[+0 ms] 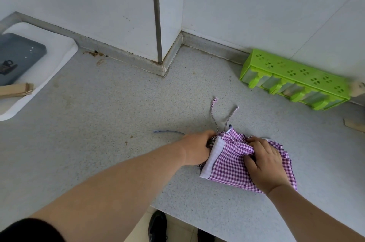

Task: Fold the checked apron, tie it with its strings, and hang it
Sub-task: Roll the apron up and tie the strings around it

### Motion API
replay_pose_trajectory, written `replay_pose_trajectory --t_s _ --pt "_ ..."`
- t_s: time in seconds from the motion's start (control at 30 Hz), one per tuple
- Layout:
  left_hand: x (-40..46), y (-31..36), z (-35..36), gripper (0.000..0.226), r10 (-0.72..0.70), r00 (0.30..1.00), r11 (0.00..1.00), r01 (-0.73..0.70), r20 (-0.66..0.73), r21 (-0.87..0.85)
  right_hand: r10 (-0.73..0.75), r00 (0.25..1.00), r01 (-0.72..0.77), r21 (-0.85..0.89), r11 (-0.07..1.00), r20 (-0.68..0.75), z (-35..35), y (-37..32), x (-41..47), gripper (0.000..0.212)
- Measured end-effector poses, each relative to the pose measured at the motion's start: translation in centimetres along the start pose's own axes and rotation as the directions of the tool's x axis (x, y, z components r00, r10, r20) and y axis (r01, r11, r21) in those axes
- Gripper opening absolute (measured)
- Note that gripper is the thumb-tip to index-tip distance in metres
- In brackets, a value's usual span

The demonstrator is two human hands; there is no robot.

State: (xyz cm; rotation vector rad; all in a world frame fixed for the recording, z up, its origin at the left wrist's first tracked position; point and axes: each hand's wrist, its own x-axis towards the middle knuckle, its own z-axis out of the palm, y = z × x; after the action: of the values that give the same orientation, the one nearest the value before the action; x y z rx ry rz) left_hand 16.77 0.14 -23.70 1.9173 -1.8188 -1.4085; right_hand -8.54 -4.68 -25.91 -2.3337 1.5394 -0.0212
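The checked apron [231, 164] is bunched into a small bundle near the counter's [118, 123] front edge, gripped at its left end by the left hand [197, 147] and pinned by the right hand's [264, 164] curled fingers, with both strings [215, 115] trailing off the far side, so they're probably easiest reached by the left hand.

Speckled grey countertop [118, 123], folded checked apron [227, 166] under the fingers, green popsicle mould [296, 77] beyond them, white tray [49, 59] far left.

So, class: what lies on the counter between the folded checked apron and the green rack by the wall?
In the head view, only the apron's two string ends lie between the checked apron and the green rack; otherwise bare counter.
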Motion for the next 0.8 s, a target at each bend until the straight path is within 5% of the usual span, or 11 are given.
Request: replay_pose_trajectory --t_s 0.13,0.3,0.4,0.8 --pt "0.6 -0.1 0.5 0.053 0.048 0.999 0.975 -0.046 -0.003 0.218 0.0 1.0 0.0 -0.007 1.0 0.002 0.0 -0.1 0.1 0.053" --pt "0.7 -0.1 0.4 0.028 0.017 0.956 0.959 0.068 -0.294 0.276 0.014 1.0 -0.014 -0.008 1.0 0.001 -0.1 0.0 0.1 0.054" --pt "0.6 0.0 0.0 0.023 0.078 0.961 0.902 0.045 -0.265 0.429 0.019 1.0 -0.019 -0.009 1.0 0.006 -0.1 0.2 0.1 0.054" --pt "-1.3 -1.5 -0.2 0.025 0.135 0.964 0.844 0.009 -0.23 0.536 0.028 0.999 -0.028 0.001 1.0 0.018 -0.5 0.7 -0.2 0.058"
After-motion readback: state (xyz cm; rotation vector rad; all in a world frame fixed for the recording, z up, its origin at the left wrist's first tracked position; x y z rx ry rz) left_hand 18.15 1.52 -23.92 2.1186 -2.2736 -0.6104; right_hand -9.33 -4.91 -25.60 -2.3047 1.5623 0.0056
